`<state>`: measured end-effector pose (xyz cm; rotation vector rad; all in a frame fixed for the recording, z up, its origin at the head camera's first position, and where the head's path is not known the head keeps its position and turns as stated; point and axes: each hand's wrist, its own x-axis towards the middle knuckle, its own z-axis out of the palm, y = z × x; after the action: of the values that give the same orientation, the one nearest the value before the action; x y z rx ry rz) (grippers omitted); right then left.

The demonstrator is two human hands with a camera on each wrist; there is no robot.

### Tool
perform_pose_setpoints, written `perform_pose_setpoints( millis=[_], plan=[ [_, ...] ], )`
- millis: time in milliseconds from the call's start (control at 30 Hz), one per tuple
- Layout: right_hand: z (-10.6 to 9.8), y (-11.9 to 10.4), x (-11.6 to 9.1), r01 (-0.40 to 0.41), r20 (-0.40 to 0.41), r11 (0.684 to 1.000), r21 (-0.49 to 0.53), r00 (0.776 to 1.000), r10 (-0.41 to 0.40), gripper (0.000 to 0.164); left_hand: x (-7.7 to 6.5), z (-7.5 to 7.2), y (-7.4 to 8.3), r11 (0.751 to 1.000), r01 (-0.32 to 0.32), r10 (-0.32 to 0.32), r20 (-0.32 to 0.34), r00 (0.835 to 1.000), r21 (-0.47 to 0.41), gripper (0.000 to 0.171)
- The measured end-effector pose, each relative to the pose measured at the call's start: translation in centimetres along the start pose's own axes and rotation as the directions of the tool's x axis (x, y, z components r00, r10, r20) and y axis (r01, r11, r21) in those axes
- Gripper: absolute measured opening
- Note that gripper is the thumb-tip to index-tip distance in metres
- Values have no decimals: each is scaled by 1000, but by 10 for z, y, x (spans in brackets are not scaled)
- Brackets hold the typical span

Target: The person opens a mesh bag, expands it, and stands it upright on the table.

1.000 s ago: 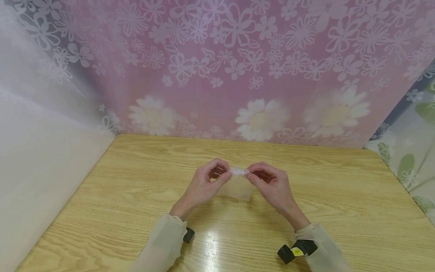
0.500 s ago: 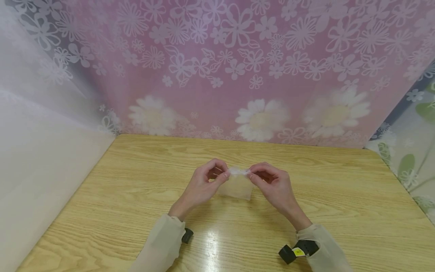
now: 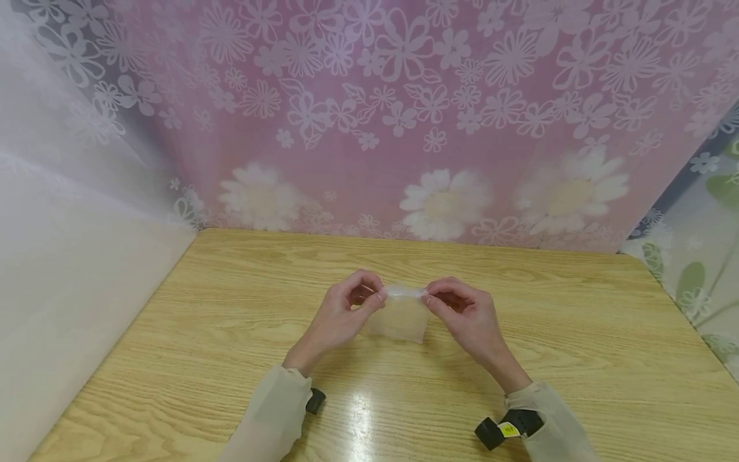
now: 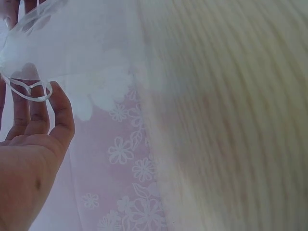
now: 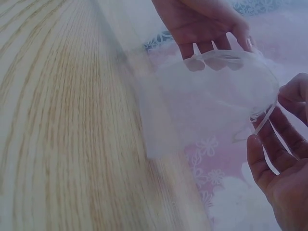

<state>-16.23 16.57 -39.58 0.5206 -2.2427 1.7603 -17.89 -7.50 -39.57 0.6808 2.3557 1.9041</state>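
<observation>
A small sheer white drawstring pouch (image 3: 401, 322) hangs between both hands above the wooden table. My left hand (image 3: 339, 316) pinches its top edge on the left between thumb and fingers, while my right hand (image 3: 469, 314) pinches the right end of the same edge. Seen from the right wrist, the pouch mouth (image 5: 240, 55) is spread into a rounded opening, and fingers show through the thin cloth. A thin white string (image 4: 36, 97) loops out by the left hand in the left wrist view. The lower part of the pouch dangles flat and see-through.
The wood-grain table (image 3: 231, 359) stretches under both arms. A pink flowered curtain (image 3: 358, 160) stands along its back edge, with a white sheet (image 3: 75, 256) at the left. Each wrist wears a black camera strap (image 3: 522, 422) over a beige sleeve.
My left hand has slid slightly left, widening the gap between the hands. The pouch's top edge is stretched longer and straighter, and more of the body shows.
</observation>
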Motion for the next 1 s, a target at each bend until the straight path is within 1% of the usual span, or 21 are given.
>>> perform_pose_setpoints(
  millis=[233, 433, 567, 700, 833, 1000],
  plan=[
    [-2, 1, -2, -13, -14, 1000, -11, 1000, 12, 10, -1, -2, -1, 1000, -1, 1, -15, 1000, 3, 5],
    [-1, 1, -3, -53, -25, 998, 43, 998, 54, 9, 0, 0, 0, 1000, -16, 16, -6, 1000, -6, 6],
    [1, 3, -5, -71, 2, 994, 84, 997, 71, 13, 0, 1, 0, 1000, -20, 20, -11, 1000, -16, 8],
    [3, 5, -6, -69, 9, 993, 97, 998, 69, 14, 0, 2, 0, 1000, -16, 16, -29, 999, -24, 9],
    [5, 5, -5, -55, -9, 995, 78, 998, 56, 12, 0, 2, 0, 1000, -5, 4, -29, 1000, -25, 10],
    [5, 3, -3, -48, -18, 996, 77, 999, 49, 11, -1, 2, -1, 999, 5, -6, -27, 1000, -35, 11]
  ],
)
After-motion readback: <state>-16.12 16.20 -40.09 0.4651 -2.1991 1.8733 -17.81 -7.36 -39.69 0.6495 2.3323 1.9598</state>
